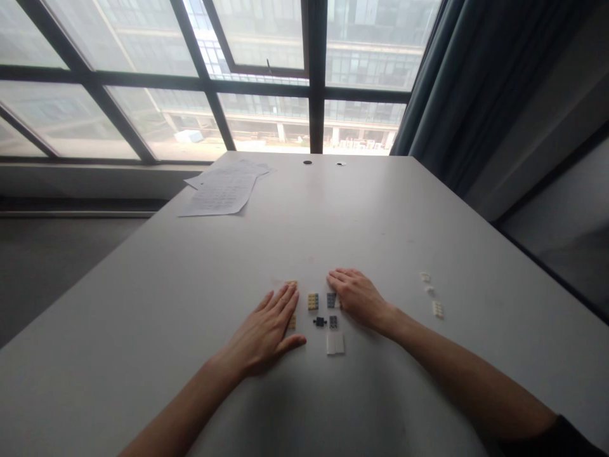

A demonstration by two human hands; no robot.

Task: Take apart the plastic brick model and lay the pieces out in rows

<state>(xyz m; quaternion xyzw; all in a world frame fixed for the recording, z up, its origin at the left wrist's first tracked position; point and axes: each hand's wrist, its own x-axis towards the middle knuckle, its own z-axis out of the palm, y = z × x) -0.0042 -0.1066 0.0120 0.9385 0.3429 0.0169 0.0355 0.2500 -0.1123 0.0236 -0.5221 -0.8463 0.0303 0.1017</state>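
My left hand point(266, 330) lies flat on the white table, fingers stretched and thumb apart. Tan building bricks point(292, 322) show at its edge, partly hidden under the palm and fingers. My right hand point(358, 297) rests palm down, its fingers extended close together, beside a grey brick point(331, 299) that it partly covers. Between the hands lie a yellow and blue-grey brick point(313, 301), a black piece with side pins point(320, 322) and a dark grey brick point(333, 322). Nearer to me is a flat white piece point(335, 343). What lies under either palm is hidden.
Several small white bricks point(438, 309) lie on the table point(214, 273) to the right. Printed sheets of paper point(221, 190) are spread at the far left. Two round holes sit by the far edge, with windows behind and a dark curtain point(457, 95) on the right.
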